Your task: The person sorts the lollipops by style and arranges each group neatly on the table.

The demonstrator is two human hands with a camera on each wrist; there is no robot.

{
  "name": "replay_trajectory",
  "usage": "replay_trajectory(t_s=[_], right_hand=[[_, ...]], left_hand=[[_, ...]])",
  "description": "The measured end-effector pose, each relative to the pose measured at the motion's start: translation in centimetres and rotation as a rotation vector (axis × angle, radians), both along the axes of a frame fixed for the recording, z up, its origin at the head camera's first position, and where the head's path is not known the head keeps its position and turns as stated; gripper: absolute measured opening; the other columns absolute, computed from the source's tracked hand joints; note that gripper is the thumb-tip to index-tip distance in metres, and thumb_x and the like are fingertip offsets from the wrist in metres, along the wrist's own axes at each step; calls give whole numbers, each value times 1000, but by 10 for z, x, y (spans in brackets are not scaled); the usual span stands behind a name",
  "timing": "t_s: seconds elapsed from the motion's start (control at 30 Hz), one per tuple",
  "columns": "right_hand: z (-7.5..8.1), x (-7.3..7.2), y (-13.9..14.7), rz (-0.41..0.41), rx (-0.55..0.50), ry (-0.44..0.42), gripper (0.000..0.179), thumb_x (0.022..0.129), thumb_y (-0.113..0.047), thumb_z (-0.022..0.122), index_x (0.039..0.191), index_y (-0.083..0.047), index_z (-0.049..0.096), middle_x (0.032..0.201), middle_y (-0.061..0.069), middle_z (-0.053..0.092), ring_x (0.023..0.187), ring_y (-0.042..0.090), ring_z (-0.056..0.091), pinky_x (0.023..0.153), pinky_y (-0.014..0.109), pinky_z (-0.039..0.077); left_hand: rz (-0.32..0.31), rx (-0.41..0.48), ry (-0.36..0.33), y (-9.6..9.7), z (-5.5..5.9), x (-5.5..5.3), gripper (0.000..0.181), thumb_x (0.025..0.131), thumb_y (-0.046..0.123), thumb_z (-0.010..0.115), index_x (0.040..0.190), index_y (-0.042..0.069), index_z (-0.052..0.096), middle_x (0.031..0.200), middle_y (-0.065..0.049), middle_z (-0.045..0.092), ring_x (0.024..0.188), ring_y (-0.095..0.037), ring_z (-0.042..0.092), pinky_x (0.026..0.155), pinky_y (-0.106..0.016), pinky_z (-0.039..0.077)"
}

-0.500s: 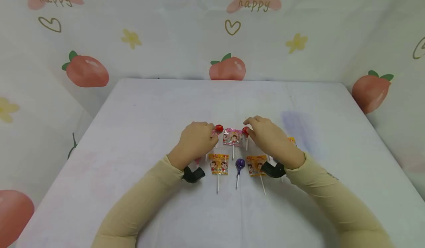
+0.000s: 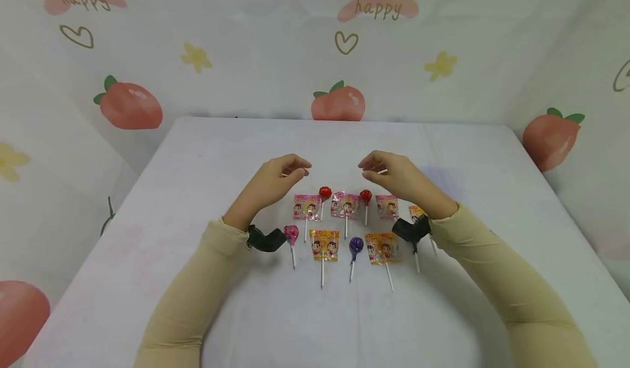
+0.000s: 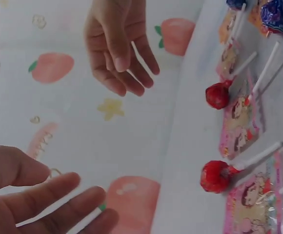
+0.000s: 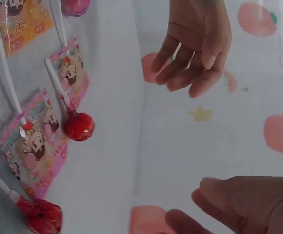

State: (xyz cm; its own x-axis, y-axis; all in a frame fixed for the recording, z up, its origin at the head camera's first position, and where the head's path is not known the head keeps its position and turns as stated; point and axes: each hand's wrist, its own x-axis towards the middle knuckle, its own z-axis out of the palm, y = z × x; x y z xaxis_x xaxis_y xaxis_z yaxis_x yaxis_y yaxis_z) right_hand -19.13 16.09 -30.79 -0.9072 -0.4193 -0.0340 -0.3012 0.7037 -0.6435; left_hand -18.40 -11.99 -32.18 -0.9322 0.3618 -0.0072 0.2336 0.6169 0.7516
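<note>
Two rows of lollipops lie on the white table (image 2: 221,155). The back row has a pink packet (image 2: 306,206), a red ball lollipop (image 2: 325,192), a pink packet (image 2: 345,204), a second red ball lollipop (image 2: 365,196), another pink packet (image 2: 387,205) and an orange one (image 2: 417,212). The front row has a pink ball lollipop (image 2: 291,232), an orange packet (image 2: 324,244), a purple ball lollipop (image 2: 356,244) and an orange packet (image 2: 383,247). My left hand (image 2: 290,170) and right hand (image 2: 376,167) hover above the back row, fingers relaxed and holding nothing. The left wrist view shows the red lollipops (image 3: 214,176) beside pink packets (image 3: 241,117).
A white cloth printed with peaches (image 2: 337,103), hearts and flowers hangs behind and beside the table. Black wrist mounts (image 2: 266,239) sit on both beige sleeves. The right wrist mount (image 2: 410,229) covers part of the lollipops at the right end.
Both hands have lifted off the lollipops and drawn up and apart. The pink packets at either end of the back row and the pink ball lollipop are now uncovered.
</note>
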Motion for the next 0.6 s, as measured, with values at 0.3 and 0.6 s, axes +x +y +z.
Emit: replay_trajectory(t_s=[0.3, 0.6], right_hand=[[-31, -33, -6, 101, -81, -223, 35, 95, -12, 62, 128, -1, 58, 128, 23, 58, 120, 38, 56, 99, 50, 49], [-48, -47, -18, 116, 7, -353, 35, 94, -13, 63, 128, -6, 60, 131, 22, 57, 123, 37, 53, 99, 49, 49]], left_hand=[[36, 137, -211, -10, -26, -20, 32, 101, 21, 50, 128, 4, 57, 127, -15, 60, 120, -31, 54, 104, -50, 43], [77, 17, -328, -11, -47, -32, 31, 98, 22, 55, 126, 10, 59, 134, -15, 55, 124, -32, 49, 105, -55, 39]])
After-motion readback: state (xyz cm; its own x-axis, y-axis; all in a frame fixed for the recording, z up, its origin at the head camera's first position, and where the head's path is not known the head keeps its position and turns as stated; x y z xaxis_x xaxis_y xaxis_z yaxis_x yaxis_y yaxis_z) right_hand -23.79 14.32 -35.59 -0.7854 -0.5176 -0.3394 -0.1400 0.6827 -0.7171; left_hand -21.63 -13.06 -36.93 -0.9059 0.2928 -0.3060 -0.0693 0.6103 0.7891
